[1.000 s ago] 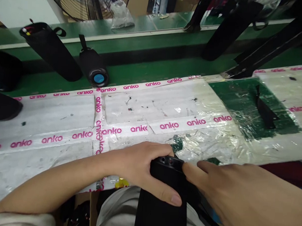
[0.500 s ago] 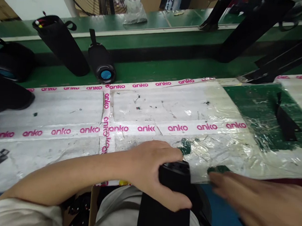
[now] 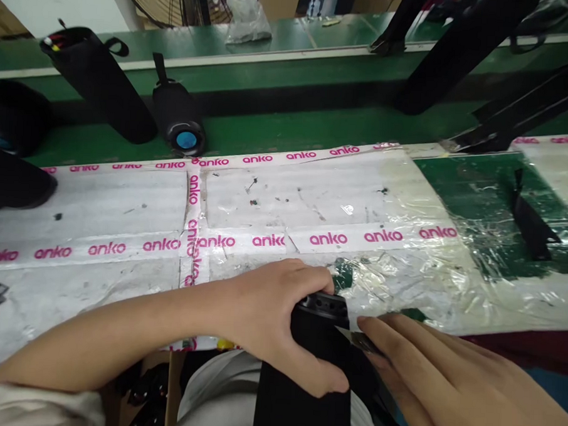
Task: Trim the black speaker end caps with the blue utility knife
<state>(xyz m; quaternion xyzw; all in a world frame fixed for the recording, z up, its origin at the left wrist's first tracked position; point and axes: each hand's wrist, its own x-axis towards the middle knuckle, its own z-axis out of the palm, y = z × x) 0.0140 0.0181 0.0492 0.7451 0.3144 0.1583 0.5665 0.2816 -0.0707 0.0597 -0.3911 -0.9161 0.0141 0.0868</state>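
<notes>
My left hand [image 3: 274, 319] is wrapped round the upper end of a black fabric-covered speaker body [image 3: 304, 405]. The body stands against my lap at the table's front edge. Its top end has a black plastic rim with small recesses, and its lower end runs out of view. Close to the right side of that rim is my right hand [image 3: 428, 364], its fingers pressed together on a thin, flat, metallic-looking blade [image 3: 363, 342]. The blade's tip points at the speaker's edge; whether it touches cannot be made out. Most of the blade is hidden by the fingers.
Black speakers [image 3: 179, 117] and fabric tubes [image 3: 96, 82] stand at the back left. Another dark tube [image 3: 465, 54] leans at the back right. A black strap piece [image 3: 531, 220] lies on the right of the taped white tabletop [image 3: 284, 200]. Below left is a cardboard box [image 3: 173, 384] of dark parts.
My right hand has moved left, up to the speaker body's rim, and the blade in its fingers now shows. My left hand keeps its grip. The view has shifted slightly.
</notes>
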